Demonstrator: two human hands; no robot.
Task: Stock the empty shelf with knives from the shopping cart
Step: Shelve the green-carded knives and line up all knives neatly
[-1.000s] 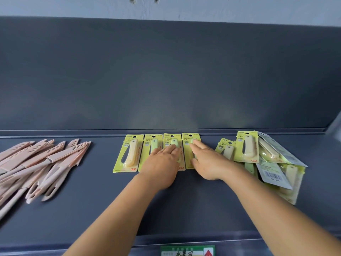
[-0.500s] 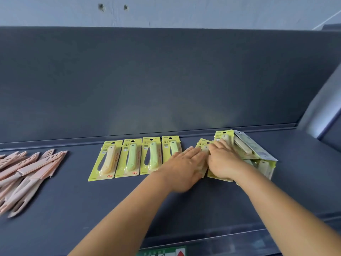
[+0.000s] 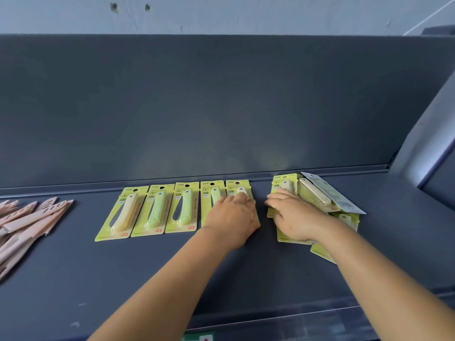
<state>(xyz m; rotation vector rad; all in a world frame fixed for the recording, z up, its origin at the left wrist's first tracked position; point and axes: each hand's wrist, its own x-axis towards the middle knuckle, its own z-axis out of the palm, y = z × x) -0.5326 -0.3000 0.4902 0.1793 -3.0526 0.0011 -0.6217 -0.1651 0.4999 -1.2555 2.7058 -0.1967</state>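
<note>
Five packaged fruit knives on yellow-green cards point(image 3: 155, 210) lie side by side in a row on the dark grey shelf point(image 3: 246, 279), near its back wall. My left hand point(image 3: 231, 215) presses flat on the fifth, rightmost pack point(image 3: 237, 187), covering most of it and part of the fourth. A narrow gap to the right, a loose pile of the same packs point(image 3: 320, 198) lies crisscrossed, some face down. My right hand point(image 3: 293, 217) rests on the left side of that pile, with its fingers reaching the card's left edge.
Several pink sheathed knives point(image 3: 24, 222) lie fanned out at the shelf's far left. The tall dark back panel point(image 3: 221, 107) rises behind the row. A slanted grey upright point(image 3: 430, 143) closes the right end. A green price label point(image 3: 197, 337) sits at the front lip.
A fifth pack has come off the pile and now lies at the right end of the row under my left hand. My right hand moved onto the pile and stays there.
</note>
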